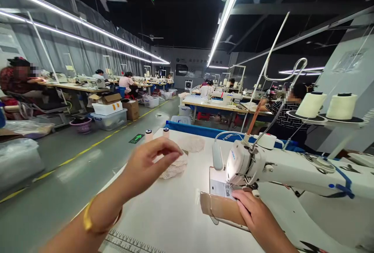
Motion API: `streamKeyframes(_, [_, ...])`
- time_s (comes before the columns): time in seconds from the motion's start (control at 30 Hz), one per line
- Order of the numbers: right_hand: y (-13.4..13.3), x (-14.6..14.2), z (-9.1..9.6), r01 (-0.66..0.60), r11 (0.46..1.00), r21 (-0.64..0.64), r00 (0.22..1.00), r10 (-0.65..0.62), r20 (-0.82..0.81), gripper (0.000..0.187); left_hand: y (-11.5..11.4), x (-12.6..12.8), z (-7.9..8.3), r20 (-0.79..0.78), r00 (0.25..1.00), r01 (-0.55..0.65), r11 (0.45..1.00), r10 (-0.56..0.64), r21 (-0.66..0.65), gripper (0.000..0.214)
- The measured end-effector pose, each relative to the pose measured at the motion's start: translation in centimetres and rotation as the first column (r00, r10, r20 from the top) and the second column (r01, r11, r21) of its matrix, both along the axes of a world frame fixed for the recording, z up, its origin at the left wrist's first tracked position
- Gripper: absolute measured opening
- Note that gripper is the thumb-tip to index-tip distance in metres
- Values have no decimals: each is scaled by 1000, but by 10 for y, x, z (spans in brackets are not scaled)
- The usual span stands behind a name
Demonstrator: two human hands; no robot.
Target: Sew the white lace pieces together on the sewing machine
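Note:
My left hand (153, 163) is raised over the white sewing table (163, 214), its thumb and fingertips brought together in a pinch. Whatever they hold, if anything, is too small to make out. Behind and below that hand lies a piece of cream lace fabric (175, 169), with another lace piece (194, 144) farther back. My right hand (258, 214) rests with fingers stretched out beside the needle area of a white sewing machine (242, 163). Under its palm side is a brown taped strip (220, 207) along the machine bed's front edge. The machine's lamp lights the metal needle plate (222, 187).
Two small thread spools (149, 135) stand at the table's far left edge. A ruler (131, 244) lies near the front; dark scissors (311, 247) lie front right. Thread cones (311, 104) sit on a stand at right. Co-workers sit at machines beyond; plastic bins (109, 118) line the aisle.

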State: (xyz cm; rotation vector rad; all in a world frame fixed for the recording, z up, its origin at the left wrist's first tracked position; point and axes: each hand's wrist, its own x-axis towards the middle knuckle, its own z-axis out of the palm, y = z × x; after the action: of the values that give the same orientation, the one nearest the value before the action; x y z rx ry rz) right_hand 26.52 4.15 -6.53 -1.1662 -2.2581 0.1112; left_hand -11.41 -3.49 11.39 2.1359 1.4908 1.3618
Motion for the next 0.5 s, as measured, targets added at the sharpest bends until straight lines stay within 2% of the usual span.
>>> streamKeyframes(0.07, [3, 3, -5, -9, 1000, 20, 1000, 9, 8, 33, 47, -6, -10, -244, 968, -87, 989, 57, -116, 30])
streamKeyframes(0.17, [8, 6, -12, -9, 999, 34, 1000, 8, 18, 32, 91, -16, -39, -360, 931, -128, 975, 56, -180, 29])
streamKeyframes(0.23, [10, 7, -14, -13, 999, 36, 999, 12, 32, 32, 103, -21, -57, -409, 912, -118, 972, 25, -204, 24])
streamKeyframes(0.3, [10, 6, -14, -16, 999, 30, 999, 15, 44, 33, 108, -24, -67, -450, 893, -107, 970, -4, -220, 12])
streamKeyframes(0.5, [8, 3, -8, -19, 999, 36, 1000, 18, 24, 32, 116, -25, -70, -469, 881, -70, 966, -57, -248, 18])
